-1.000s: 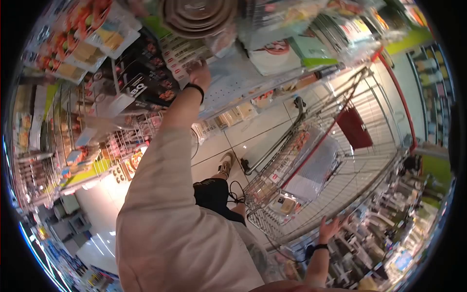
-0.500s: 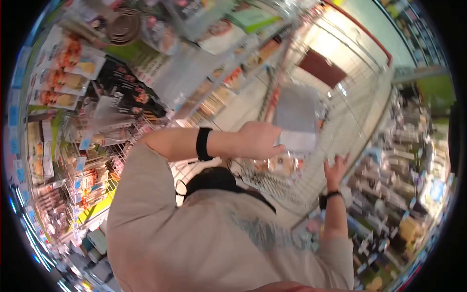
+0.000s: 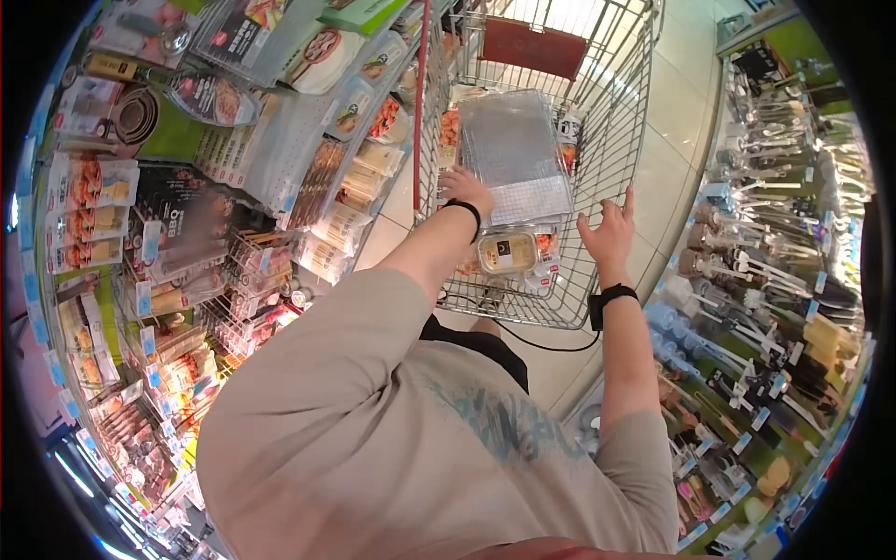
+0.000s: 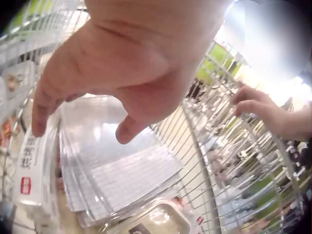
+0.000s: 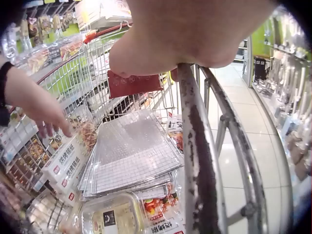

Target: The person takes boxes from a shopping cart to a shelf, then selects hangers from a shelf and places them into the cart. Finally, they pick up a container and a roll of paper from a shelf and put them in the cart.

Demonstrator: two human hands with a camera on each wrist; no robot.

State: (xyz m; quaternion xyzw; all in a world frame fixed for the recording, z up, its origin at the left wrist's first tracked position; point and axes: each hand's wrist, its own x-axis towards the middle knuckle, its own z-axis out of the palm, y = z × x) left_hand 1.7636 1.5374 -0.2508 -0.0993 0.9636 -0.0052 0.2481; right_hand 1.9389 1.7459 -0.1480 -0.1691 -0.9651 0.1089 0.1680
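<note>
In the head view, my left hand [image 3: 467,191] is over the cart's left side, beside flat wire grids in clear wrap [image 3: 511,131]. Its fingers are extended just above white long boxes [image 5: 68,158]; whether a fingertip touches one, I cannot tell. The thumb stands apart over the grids [image 4: 122,165] in the left wrist view. My right hand [image 3: 610,233], fingers spread, is at the cart's right rim; in the right wrist view this hand [image 5: 190,36] is over the worn metal rim [image 5: 197,146]. A clear-lidded container [image 3: 509,252] lies below the grids.
Left of the cart [image 3: 644,121] are shelves of packaged barbecue goods [image 3: 89,210] and bundled skewers [image 3: 327,238]. Hanging kitchen utensils [image 3: 747,308] line the right side. A red panel [image 3: 534,49] is at the cart's far end. Tiled floor [image 3: 667,163] shows beside the cart.
My left hand has moved from the shelf's stacked boxes to over the cart. The view has turned, bringing the cart more to the middle. My right hand stays near the cart's side.
</note>
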